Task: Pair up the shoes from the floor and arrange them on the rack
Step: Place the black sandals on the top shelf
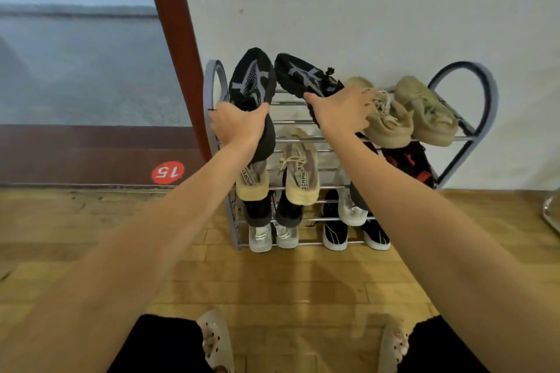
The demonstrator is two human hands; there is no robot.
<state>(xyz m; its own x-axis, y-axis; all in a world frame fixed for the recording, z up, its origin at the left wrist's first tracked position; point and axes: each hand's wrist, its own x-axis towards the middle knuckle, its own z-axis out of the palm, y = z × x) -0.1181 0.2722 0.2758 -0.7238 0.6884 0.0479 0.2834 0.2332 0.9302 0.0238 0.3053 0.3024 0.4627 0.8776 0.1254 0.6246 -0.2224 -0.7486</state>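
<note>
While each hand's fingers clasp a black shoe [251, 79], beige pair [406, 112] just beside, on the rack [481, 118] top tier.

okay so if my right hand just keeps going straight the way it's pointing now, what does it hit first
Probably the nearer tan sneaker on the top shelf. Your right hand, gripping a black shoe, points up and to the right, and its fingertips already look to be at that sneaker's laces, though depth is hard to judge.

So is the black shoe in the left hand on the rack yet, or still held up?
Held up: the left hand grips the black shoe, toe pointing up, above the rack.
</note>
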